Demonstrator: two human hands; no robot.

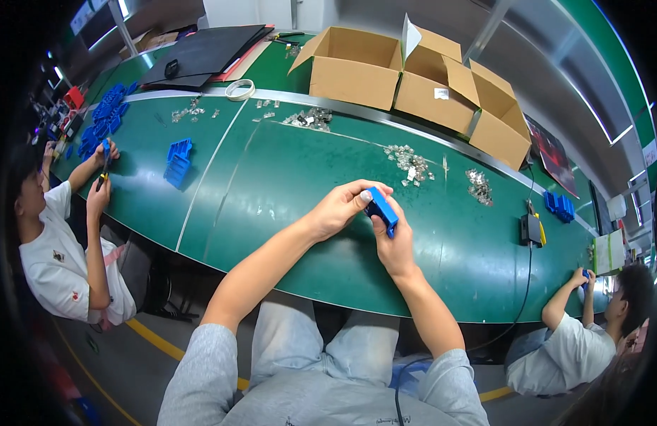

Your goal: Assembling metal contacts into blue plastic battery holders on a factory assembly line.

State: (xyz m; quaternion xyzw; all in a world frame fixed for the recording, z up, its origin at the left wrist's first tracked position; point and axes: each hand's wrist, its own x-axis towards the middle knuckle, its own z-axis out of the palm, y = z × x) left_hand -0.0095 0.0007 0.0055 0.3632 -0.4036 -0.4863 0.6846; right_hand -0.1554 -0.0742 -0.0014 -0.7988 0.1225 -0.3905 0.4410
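Between my two hands, above the green tabletop, is a blue plastic housing (383, 211), small and box-shaped, with a dark inner side. My left hand (340, 207) grips its left end, thumb and fingers closed on it. Around the right, lower side of the same piece my right hand (394, 241) is wrapped. The fingers hide part of the housing, so its inside cannot be made out. Beyond my hands lies a loose pile of small clear and silvery parts (408, 165).
Open cardboard boxes (353, 79) stand along the table's far edge. Blue parts (178, 162) lie at left, with a tape roll (240, 89) beyond. A black device (530, 231) with a cable sits at right. One person works at each side, the left one holding pliers (102, 180).
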